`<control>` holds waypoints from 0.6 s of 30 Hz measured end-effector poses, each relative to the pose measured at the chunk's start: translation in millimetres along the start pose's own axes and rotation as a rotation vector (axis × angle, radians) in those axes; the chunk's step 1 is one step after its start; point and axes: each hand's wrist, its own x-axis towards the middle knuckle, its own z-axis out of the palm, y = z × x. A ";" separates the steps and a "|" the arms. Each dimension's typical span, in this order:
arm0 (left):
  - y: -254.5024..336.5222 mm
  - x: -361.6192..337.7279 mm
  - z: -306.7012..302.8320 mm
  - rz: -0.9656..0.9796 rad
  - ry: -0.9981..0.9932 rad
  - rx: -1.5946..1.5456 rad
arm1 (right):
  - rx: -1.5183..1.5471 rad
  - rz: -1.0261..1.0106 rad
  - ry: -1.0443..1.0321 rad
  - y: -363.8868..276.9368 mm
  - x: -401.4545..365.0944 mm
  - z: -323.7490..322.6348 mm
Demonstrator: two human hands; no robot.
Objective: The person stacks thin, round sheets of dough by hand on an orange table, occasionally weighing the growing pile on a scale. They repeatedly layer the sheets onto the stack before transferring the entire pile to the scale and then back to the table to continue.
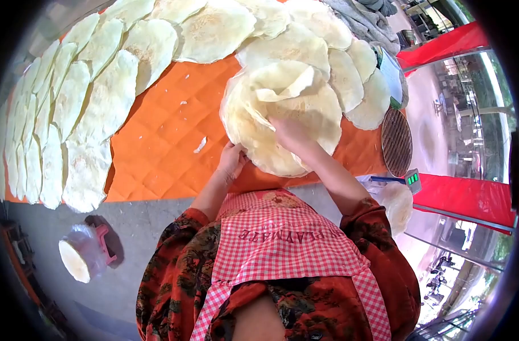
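Pressing flat on the stack of thin round flatbreads (282, 108) with right hand (291, 133), fingers together; gripping its near edge with left hand (231, 160), fingers seemingly curled under.

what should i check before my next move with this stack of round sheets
1. Left hand at the near edge of the stack: ok, touching it.
2. Its hold: cannot tell, the fingers are hidden under the stack.
3. Right hand flat on top of the stack: ok.
4. Top sheet lying flat: not ok, its far part is folded over.
5. Bare orange cloth left of the stack: ok, only a few scraps lie there.
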 end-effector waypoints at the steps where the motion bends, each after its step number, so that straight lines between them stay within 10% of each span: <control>1: -0.6 3.3 2.6 0.013 -0.007 -0.013 | -0.036 -0.003 0.013 -2.5 1.3 -0.3; 9: 0.9 -1.6 17.8 0.071 0.046 -0.012 | -0.060 0.096 0.207 -32.9 2.1 63.4; 12: 3.6 -2.1 22.2 0.023 0.072 0.041 | 0.059 0.303 -0.096 -52.7 -2.3 22.8; 15: 0.8 1.9 22.9 0.008 0.110 0.051 | 0.139 0.303 -0.125 17.8 33.1 69.2; 18: 2.1 5.7 14.7 0.020 0.057 0.087 | 0.088 0.220 -0.033 81.2 49.0 -35.6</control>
